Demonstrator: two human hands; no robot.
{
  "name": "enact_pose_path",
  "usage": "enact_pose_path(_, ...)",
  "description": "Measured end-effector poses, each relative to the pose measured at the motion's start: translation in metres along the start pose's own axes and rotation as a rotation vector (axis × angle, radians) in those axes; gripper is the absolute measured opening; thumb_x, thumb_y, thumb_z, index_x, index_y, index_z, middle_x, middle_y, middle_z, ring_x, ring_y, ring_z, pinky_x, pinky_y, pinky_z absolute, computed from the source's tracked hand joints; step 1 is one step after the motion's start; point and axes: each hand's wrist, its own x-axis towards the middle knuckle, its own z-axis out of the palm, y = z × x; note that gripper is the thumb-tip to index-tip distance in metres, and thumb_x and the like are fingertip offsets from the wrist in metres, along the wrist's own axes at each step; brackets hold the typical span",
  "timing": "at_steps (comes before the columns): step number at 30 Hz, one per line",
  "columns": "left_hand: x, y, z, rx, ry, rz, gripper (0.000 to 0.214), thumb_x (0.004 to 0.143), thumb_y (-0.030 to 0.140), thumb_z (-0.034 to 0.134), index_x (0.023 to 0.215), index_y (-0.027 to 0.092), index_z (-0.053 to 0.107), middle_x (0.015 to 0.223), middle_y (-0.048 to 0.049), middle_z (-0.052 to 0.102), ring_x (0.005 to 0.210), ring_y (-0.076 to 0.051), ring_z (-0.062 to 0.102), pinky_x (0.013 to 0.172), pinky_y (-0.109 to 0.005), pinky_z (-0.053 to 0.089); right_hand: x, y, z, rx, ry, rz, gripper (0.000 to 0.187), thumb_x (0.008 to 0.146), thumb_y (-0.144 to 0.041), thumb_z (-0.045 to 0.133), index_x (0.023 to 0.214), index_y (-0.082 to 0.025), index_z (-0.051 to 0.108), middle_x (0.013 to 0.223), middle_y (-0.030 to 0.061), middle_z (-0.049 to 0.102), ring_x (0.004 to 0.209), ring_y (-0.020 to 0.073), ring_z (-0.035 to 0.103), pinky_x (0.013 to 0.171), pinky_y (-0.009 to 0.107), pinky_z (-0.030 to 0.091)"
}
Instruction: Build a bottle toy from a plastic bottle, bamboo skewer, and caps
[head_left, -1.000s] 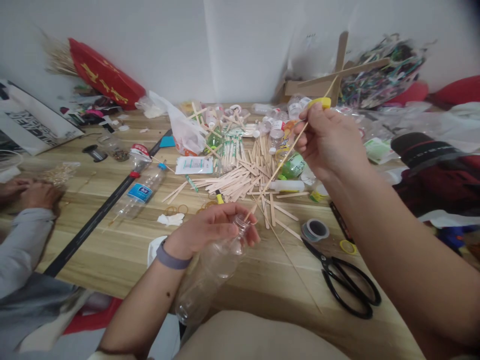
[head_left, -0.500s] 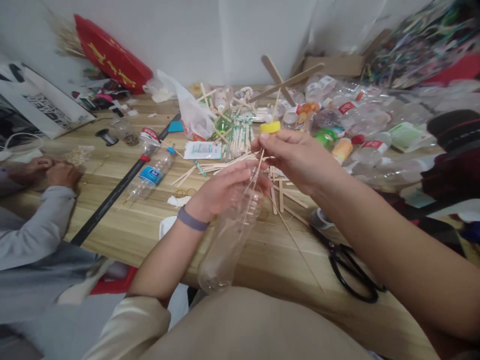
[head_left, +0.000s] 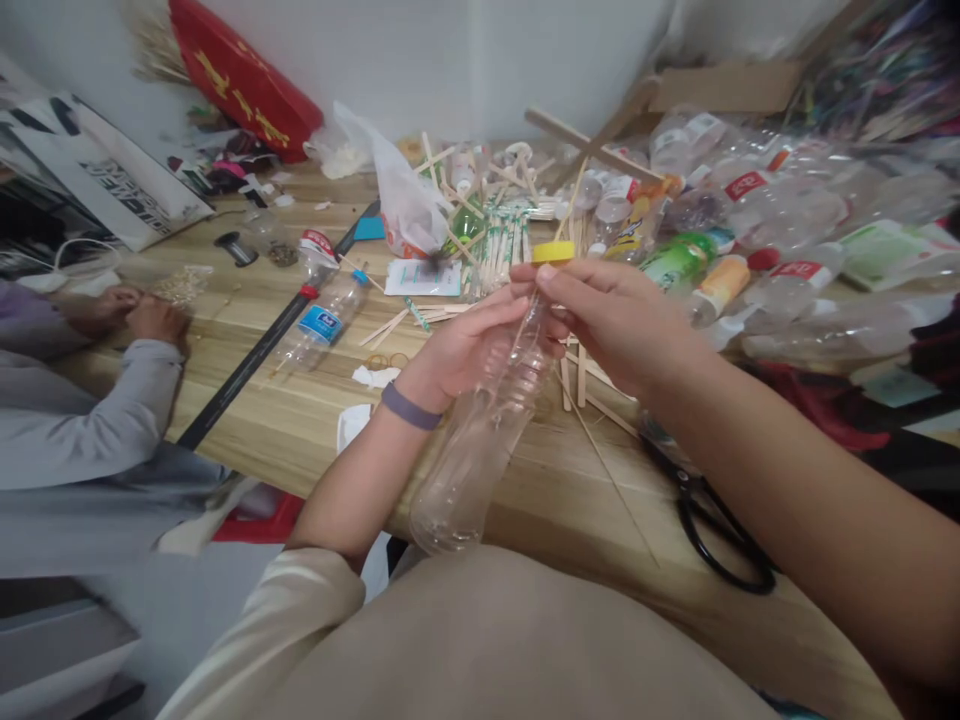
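Observation:
My left hand [head_left: 469, 350], with a purple band on the wrist, is wrapped round the neck of a clear empty plastic bottle [head_left: 480, 440] that slants down toward my lap. My right hand [head_left: 607, 315] pinches a thin wooden skewer [head_left: 574, 195] just under a yellow cap [head_left: 553, 252] threaded on it. The skewer's lower part runs down inside the bottle. On its top end sits a cross of flat wooden sticks [head_left: 592, 145]. Both hands meet at the bottle's mouth, above the wooden table [head_left: 300, 420].
Loose wooden sticks [head_left: 495, 255], several plastic bottles [head_left: 720, 230] and a white bag [head_left: 405, 205] litter the table's back. Black scissors [head_left: 720, 530] lie at the right, a long black rod [head_left: 262, 350] and a labelled bottle [head_left: 319, 325] at the left. Another person's hands [head_left: 142, 315] rest far left.
My right hand came left and down, sliding the skewer into the bottle until the yellow cap neared its mouth. The bottle rose in my left hand. The view shifted right.

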Motion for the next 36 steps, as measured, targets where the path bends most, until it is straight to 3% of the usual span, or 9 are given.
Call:
enact_pose_path(5,-0.003,0.000,-0.005,-0.049,-0.054,-0.001,0.020,0.084,0.031,0.070,0.097,0.019,0.061,0.084,-0.0045,0.072,0.077,-0.022,0.072,0.060,-0.029,0.053,-0.002,0.007,-0.012,-0.054,-0.046,0.019,0.039,0.081,-0.055,0.072,0.066,-0.019,0.067,0.060,0.0012,0.058,0.057,0.0149,0.055,0.060,0.028,0.046)
enact_pose_path(10,-0.005,-0.002,-0.008,-0.116,-0.037,-0.097,0.026,0.077,0.031,0.079,0.093,0.018,0.063,0.084,-0.0060,0.073,0.073,-0.019,0.071,0.059,-0.026,0.054,0.003,0.009,-0.032,-0.138,0.254,0.090,0.049,0.067,-0.066,0.078,0.073,-0.018,0.071,0.080,0.0068,0.069,0.075,0.0195,0.061,0.064,0.028,0.044)
enact_pose_path(12,-0.005,-0.005,-0.009,-0.111,-0.052,-0.112,0.027,0.077,0.032,0.080,0.092,0.018,0.063,0.083,-0.0068,0.073,0.073,-0.020,0.071,0.057,-0.025,0.054,0.005,0.006,-0.036,-0.112,0.303,0.078,0.049,0.065,-0.066,0.079,0.076,-0.019,0.072,0.085,0.0067,0.069,0.079,0.0195,0.059,0.066,0.028,0.043)
enact_pose_path(20,-0.005,-0.014,-0.009,-0.103,-0.075,-0.175,0.027,0.077,0.032,0.079,0.094,0.018,0.064,0.083,-0.0065,0.073,0.072,-0.020,0.071,0.056,-0.026,0.054,0.012,0.004,-0.032,-0.022,0.207,0.097,0.040,0.057,-0.051,0.085,0.075,-0.018,0.074,0.072,0.0030,0.065,0.060,0.0126,0.050,0.056,0.025,0.037)
enact_pose_path(22,-0.006,-0.014,-0.008,-0.120,-0.058,-0.197,0.024,0.078,0.031,0.078,0.094,0.017,0.064,0.083,-0.0071,0.073,0.071,-0.020,0.071,0.056,-0.026,0.053,0.013,0.006,-0.031,0.008,0.213,0.126,0.032,0.060,-0.043,0.086,0.071,-0.016,0.071,0.066,0.0011,0.062,0.056,0.0105,0.048,0.054,0.024,0.035)
enact_pose_path(25,-0.006,-0.010,-0.007,-0.145,-0.046,-0.237,0.014,0.085,0.025,0.069,0.095,0.017,0.066,0.084,-0.0070,0.074,0.071,-0.019,0.070,0.058,-0.027,0.053,0.016,0.008,-0.030,0.044,0.244,0.191,0.019,0.076,-0.022,0.078,0.064,-0.014,0.066,0.060,-0.0003,0.057,0.053,0.0080,0.044,0.051,0.023,0.032)
enact_pose_path(27,-0.003,-0.008,-0.007,-0.158,-0.053,-0.253,0.013,0.093,0.022,0.056,0.096,0.017,0.067,0.083,-0.0067,0.074,0.072,-0.019,0.071,0.060,-0.029,0.053,0.019,0.008,-0.030,0.066,0.258,0.230,0.023,0.088,-0.009,0.065,0.065,-0.013,0.065,0.059,-0.0006,0.056,0.051,0.0071,0.043,0.050,0.023,0.031)
enact_pose_path(30,0.000,-0.006,-0.007,-0.203,-0.044,-0.310,0.029,0.101,0.021,0.039,0.096,0.017,0.067,0.083,-0.0065,0.075,0.074,-0.020,0.072,0.064,-0.031,0.053,0.022,0.008,-0.028,0.082,0.279,0.265,0.035,0.094,-0.001,0.055,0.062,-0.014,0.061,0.058,-0.0008,0.054,0.051,0.0061,0.044,0.051,0.023,0.033)
enact_pose_path(36,0.002,-0.008,-0.005,-0.241,-0.067,-0.357,0.037,0.104,0.023,0.033,0.094,0.017,0.068,0.082,-0.0030,0.075,0.072,-0.016,0.071,0.064,-0.027,0.049,0.022,0.007,-0.022,0.042,0.300,0.257,0.042,0.096,0.002,0.052,0.058,-0.015,0.058,0.054,-0.0014,0.053,0.049,0.0042,0.046,0.051,0.021,0.035)
